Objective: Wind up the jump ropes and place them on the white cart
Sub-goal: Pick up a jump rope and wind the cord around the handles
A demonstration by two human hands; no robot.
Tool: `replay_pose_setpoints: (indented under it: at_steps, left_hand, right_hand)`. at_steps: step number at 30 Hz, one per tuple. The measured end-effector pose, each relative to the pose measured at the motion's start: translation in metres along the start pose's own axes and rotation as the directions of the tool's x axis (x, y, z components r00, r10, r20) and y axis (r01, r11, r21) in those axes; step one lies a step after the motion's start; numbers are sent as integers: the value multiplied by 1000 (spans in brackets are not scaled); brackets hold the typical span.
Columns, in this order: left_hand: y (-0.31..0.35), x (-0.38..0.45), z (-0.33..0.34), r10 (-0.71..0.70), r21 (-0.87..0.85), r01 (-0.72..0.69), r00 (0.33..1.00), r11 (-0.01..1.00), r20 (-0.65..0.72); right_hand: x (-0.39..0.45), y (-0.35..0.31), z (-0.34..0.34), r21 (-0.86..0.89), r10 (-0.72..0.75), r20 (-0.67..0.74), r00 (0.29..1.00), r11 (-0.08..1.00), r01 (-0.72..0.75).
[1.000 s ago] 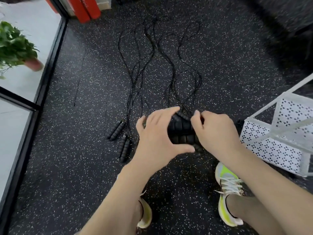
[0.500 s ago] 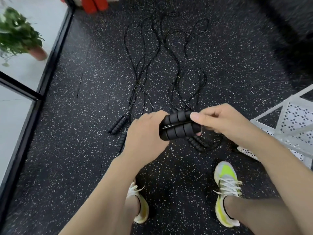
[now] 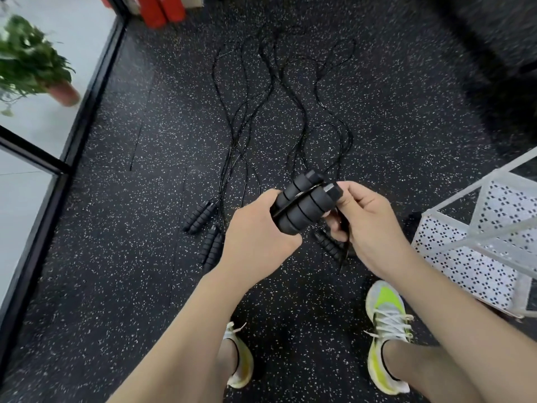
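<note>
Left hand fist-curled around paired handles, back up. Right hand just beside, thumb on handle tips, fingers curled under. Both forearms bare.

Floor: black rubber, speckled white throughout, running under everything in view.

Potted plant: green trailing leaves in a reddish pot, far up and to the left of the fingers, standing on pale flooring beyond a dark-framed glass partition. Blurred.

Red blocks: two red upright shapes at the top edge, above and left of the fingers, beside a pale object; too cropped to identify.

Left shoe: white and yellow, below the fingers, partly hidden.

Right shoe: white with neon yellow-green panels and white laces, below and to the right of the fingers.

Dark mass: top right corner, blurred, indistinct.
</note>
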State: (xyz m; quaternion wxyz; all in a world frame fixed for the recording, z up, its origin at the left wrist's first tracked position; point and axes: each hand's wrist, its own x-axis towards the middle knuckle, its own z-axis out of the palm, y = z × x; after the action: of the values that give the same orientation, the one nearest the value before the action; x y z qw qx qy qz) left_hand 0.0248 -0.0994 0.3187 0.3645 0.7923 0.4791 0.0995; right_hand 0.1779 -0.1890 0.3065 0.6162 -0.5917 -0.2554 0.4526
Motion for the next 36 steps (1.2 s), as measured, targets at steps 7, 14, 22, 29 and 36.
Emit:
replay_pose_setpoints:
  at_steps: [7, 14, 22, 29, 36]
  left_hand:
    - [4, 1, 7, -99, 54, 103, 993, 993, -60]
    - [3, 4, 1, -69, 298, 127, 978, 946, -197]
    - [-10, 7, 1, 100, 483, -20, 985, 876, -139]
    - [-15, 8, 9, 198, 542, -232, 973, 808, 123]
    - [-19, 10, 10, 251, 471, -363, 925, 804, 286]
  right_hand:
    - [-11, 5, 22, -367, 61, -20, 998, 928, -64]
    - [-18, 7, 25, -845, 135, 151, 979, 532, 56]
    - [-17, -15, 11, -925, 31, 307, 951, 245, 290]
    - [-1, -28, -24, -863, -47, 212, 976, 460, 210]
    - [7, -26, -47, -729, -90, 313, 946, 615, 299]
